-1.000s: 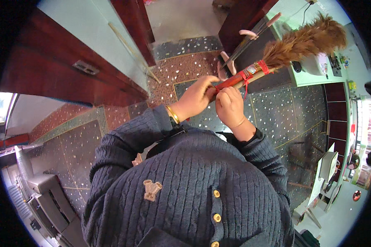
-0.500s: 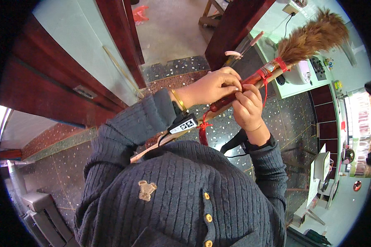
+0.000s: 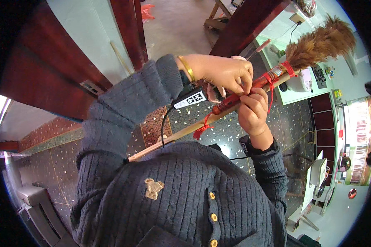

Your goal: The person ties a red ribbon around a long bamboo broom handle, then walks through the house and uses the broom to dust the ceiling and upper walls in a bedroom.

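A feather duster with brown feathers [image 3: 321, 43] and a dark red handle [image 3: 226, 105] lies slantwise along a pale wooden stick [image 3: 173, 136]. Red cord [image 3: 271, 92] is tied round both near the feathers, its loose end hanging down. Another red cord [image 3: 202, 129] is knotted round the stick below the handle's end. My left hand [image 3: 228, 75] pinches from above at mid-handle; what its fingertips hold is hidden. My right hand [image 3: 253, 115] is closed round the handle and stick from below, its thumb and fingers meeting the left fingertips.
Dark red door panels [image 3: 41, 70] stand at the left, with a doorway ahead. At the right is a pale green counter [image 3: 292, 96] with dark red cabinets. A grey boxy object [image 3: 35, 195] stands at lower left. Black straps and small tags sit at my wrists.
My left forearm and wrist have risen, with the elbow lifting outward. The duster and stick have shifted slightly right and down in the view. My right hand keeps its grip.
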The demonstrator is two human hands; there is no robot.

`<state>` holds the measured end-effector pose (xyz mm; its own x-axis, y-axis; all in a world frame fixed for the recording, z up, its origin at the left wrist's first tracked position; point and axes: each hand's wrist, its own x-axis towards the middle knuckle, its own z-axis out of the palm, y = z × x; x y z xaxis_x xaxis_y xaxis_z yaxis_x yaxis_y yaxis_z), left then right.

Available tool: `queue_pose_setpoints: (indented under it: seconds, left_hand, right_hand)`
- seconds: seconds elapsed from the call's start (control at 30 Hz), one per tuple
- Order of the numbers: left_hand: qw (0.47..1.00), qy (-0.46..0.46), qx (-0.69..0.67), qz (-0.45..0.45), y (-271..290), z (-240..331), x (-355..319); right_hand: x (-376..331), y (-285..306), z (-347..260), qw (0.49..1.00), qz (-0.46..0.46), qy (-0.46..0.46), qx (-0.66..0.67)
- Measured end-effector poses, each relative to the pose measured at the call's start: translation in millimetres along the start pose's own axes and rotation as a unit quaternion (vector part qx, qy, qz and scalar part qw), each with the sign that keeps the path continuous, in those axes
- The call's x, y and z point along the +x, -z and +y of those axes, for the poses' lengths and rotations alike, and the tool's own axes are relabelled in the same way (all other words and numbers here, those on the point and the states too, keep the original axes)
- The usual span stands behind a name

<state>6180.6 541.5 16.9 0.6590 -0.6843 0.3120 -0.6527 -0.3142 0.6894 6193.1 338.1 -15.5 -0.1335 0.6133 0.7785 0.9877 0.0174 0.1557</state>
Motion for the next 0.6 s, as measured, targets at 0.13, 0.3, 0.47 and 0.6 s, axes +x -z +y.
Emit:
queue_pose_setpoints:
  seconds: [0.13,0.3,0.47,0.6]
  left_hand:
    - [0.997,0.019,0.021,-0.078,12,7,4]
    - [0.995,-0.049,0.079,-0.027,0,11,-4]
    - [0.999,0.007,0.034,0.011,-6,9,-12]
    - [1.0,-0.003,0.021,0.007,-6,8,-14]
  right_hand:
    - [5,-3,-3,1.0,0.006,0.006,0.017]
    - [8,-1,-9,0.995,0.01,-0.099,-0.027]
    - [1,5,-22,0.975,-0.045,-0.098,-0.195]
    - [-2,1,-24,0.98,-0.018,-0.134,-0.143]
